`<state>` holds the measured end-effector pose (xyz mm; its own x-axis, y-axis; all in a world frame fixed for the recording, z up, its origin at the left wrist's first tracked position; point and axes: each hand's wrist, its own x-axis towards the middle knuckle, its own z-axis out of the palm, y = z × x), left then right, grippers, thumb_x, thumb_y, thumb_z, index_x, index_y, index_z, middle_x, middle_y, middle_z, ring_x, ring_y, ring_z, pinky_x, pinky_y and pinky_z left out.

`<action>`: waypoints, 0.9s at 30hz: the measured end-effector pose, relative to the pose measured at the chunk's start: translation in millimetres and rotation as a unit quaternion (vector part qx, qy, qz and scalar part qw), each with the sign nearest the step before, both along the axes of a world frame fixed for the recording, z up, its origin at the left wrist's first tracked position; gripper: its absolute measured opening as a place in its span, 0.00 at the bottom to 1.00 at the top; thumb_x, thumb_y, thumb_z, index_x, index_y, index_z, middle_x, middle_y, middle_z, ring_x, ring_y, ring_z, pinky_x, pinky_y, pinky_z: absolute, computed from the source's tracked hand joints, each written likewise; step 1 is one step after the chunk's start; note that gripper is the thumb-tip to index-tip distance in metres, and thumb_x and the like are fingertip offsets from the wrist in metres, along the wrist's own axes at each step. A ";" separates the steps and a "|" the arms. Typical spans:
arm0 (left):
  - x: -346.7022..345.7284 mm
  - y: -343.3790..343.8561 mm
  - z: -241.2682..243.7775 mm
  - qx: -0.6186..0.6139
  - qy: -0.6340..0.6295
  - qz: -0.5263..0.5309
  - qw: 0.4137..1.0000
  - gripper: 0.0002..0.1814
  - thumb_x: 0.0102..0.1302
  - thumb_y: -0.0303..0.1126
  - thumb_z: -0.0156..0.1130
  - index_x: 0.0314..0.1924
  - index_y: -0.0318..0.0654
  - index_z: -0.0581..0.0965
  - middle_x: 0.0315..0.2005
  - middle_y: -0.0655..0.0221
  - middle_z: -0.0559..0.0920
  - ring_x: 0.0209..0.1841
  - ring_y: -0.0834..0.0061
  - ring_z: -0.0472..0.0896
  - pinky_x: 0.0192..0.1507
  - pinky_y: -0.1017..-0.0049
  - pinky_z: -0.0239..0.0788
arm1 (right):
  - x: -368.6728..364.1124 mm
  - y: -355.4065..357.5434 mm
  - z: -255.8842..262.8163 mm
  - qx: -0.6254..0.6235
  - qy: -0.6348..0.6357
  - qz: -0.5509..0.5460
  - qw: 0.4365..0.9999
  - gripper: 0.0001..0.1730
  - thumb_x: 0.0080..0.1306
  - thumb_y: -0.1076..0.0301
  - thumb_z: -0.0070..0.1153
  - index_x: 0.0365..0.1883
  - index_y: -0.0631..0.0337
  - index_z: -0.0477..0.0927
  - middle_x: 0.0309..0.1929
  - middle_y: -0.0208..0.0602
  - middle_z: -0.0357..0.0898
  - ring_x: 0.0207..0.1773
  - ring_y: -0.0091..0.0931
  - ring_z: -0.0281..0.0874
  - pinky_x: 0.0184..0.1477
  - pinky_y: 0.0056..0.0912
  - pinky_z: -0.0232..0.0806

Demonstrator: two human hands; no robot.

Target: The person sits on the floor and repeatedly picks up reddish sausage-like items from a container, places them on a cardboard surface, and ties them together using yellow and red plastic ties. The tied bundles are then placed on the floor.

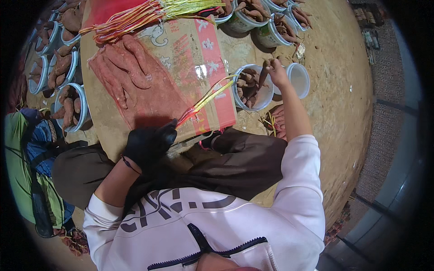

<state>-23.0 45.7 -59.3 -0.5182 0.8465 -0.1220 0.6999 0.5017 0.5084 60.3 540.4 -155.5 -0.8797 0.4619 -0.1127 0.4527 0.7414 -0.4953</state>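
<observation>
My left hand (149, 142), in a black glove, is shut on the gathered end of a red mesh bag (162, 95), with red and yellow drawstrings (206, 100) sticking out past the thumb. Several sweet potatoes (130, 67) lie inside the bag's far part, flat on a cardboard-covered surface (188, 47). Out to the right, my bare right hand (277, 73) grips a slender sweet potato (263, 78) over the rim of a plastic bucket (269, 101). Small sweet potatoes (247, 83) fill part of that bucket.
Another plastic bucket (300, 80) stands right of my right wrist. Buckets of sweet potatoes (276, 32) crowd the far right, and more buckets (69, 108) line the left. A bundle of drawstrings (149, 17) lies across the far cardboard. A filled mesh bag (279, 118) rests under my right forearm.
</observation>
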 end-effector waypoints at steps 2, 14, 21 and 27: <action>1.9 -1.4 2.5 -0.026 -0.014 0.001 1.000 0.18 0.62 0.42 0.54 0.51 0.54 0.76 0.21 0.64 0.80 0.24 0.64 0.79 0.25 0.67 0.69 | 10.5 5.7 19.4 -0.105 0.033 -0.059 0.992 0.17 0.63 0.67 0.53 0.49 0.59 0.68 0.44 0.42 0.76 0.46 0.36 0.74 0.49 0.37 0.65; 4.2 -12.8 -10.7 0.085 0.091 -0.018 0.992 0.15 0.58 0.36 0.58 0.45 0.44 0.79 0.30 0.63 0.82 0.27 0.67 0.80 0.29 0.71 0.71 | -4.7 -124.1 144.2 -0.575 0.191 -0.041 0.794 0.23 0.60 0.61 0.49 0.52 0.60 0.64 0.32 0.37 0.70 0.31 0.26 0.68 0.34 0.26 0.65; 3.9 -20.5 -10.5 0.203 0.086 -0.023 0.975 0.14 0.58 0.35 0.57 0.44 0.42 0.80 0.29 0.64 0.82 0.26 0.67 0.80 0.27 0.69 0.71 | -34.1 -171.2 150.9 -0.583 0.165 -0.089 0.790 0.19 0.68 0.57 0.38 0.52 0.59 0.65 0.22 0.34 0.67 0.25 0.24 0.64 0.26 0.23 0.61; 6.5 -21.0 -11.4 0.219 0.056 0.012 0.974 0.14 0.60 0.38 0.56 0.44 0.43 0.79 0.22 0.64 0.79 0.24 0.63 0.78 0.25 0.65 0.69 | -65.9 -188.4 147.0 -0.615 0.204 -0.170 0.743 0.16 0.67 0.60 0.38 0.51 0.56 0.64 0.25 0.38 0.70 0.27 0.29 0.69 0.26 0.25 0.64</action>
<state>-16.4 24.6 -70.8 -0.5271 0.7926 0.3065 0.7544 0.2704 0.5981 -5.6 352.0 -8.5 -0.8130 0.4338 -0.3883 0.1354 -0.5077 -0.8508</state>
